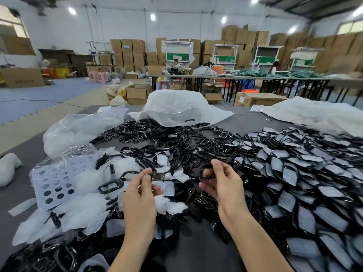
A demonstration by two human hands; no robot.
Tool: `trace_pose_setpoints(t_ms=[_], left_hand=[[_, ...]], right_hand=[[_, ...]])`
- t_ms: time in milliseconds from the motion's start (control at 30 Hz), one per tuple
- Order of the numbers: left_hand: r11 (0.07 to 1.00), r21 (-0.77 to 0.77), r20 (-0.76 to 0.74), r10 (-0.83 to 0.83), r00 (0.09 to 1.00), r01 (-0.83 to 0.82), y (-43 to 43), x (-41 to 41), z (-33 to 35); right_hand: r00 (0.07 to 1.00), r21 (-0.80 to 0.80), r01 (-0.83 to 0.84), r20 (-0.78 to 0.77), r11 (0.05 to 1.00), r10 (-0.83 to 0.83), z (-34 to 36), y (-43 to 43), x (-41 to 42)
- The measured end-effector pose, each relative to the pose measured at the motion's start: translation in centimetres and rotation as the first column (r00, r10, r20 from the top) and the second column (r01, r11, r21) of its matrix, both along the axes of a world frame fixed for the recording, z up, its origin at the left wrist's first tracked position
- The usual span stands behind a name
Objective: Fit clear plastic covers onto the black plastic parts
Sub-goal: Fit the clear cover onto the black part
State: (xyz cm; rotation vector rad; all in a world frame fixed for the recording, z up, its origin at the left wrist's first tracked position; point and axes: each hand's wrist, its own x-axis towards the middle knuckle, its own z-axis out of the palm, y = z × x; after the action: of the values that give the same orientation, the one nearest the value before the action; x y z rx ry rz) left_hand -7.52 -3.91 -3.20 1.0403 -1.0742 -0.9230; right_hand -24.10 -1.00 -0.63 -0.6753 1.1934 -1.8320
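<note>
Hands (182,185) above crowded black parts (176,152)

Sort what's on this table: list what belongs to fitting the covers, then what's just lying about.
Belongs to the job:
- black frame in the right hand
- clear cover in the left hand
- loose black frames
- loose clear covers
- finished pile

Lying about:
- white plastic bag
- perforated lilac sheet
- crumpled clear bag

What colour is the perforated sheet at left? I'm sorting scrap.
Pale lilac, with round holes; the perforated sheet shows in the head view.
</note>
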Motion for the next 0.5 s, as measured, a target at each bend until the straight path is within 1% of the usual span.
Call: trace_pose_setpoints(t_ms=[33,67,100,133,200,300,433,500], left_hand=[[1.0,0.002,-0.011,-0.016,1.0,0.016,0.1,0.0,0.0],[1.0,0.004,-0.02,-0.03,0.999,0.03,0.2,-0.1,0.1],[0.999,0.006,-0.023,-0.042,0.999,0.042,0.4,-0.1,0.1],[0.998,0.008,-0.025,-0.054,0.998,0.054,0.4,-0.1,0.2],[0.995,0.021,-0.051,-0.093,0.994,0.094,0.6,-0.2,0.3],[0.979,0.065,-0.135,-0.181,0.974,0.191,0.8,-0.5,0.4],[0.948,0.11,-0.287,-0.257,0.923,0.298,1.0,-1.5,0.2],[0.933,0.139,-0.271,-0.285,0.919,0.331,1.1,-2.1,-0.2]], right_hand=[[0.985,0.021,-0.029,0.169,0.999,0.025,-0.2,0.4,-0.2],[0.953,0.032,-0.053,0.299,0.998,0.041,-0.3,0.8,-0.4],[0.917,0.029,-0.076,0.394,0.997,0.058,-0.4,1.1,-0.5],[0.882,0.015,-0.095,0.465,0.995,0.077,-0.5,1.3,-0.6],[0.831,-0.019,-0.128,0.543,0.992,0.118,-0.7,1.5,-0.4],[0.834,-0.03,-0.166,0.529,0.986,0.156,-1.3,1.3,0.0],[0.885,-0.027,-0.22,0.415,0.975,0.211,-2.0,1.2,0.9],[0.895,-0.041,-0.239,0.377,0.97,0.236,-2.2,1.3,1.3]])
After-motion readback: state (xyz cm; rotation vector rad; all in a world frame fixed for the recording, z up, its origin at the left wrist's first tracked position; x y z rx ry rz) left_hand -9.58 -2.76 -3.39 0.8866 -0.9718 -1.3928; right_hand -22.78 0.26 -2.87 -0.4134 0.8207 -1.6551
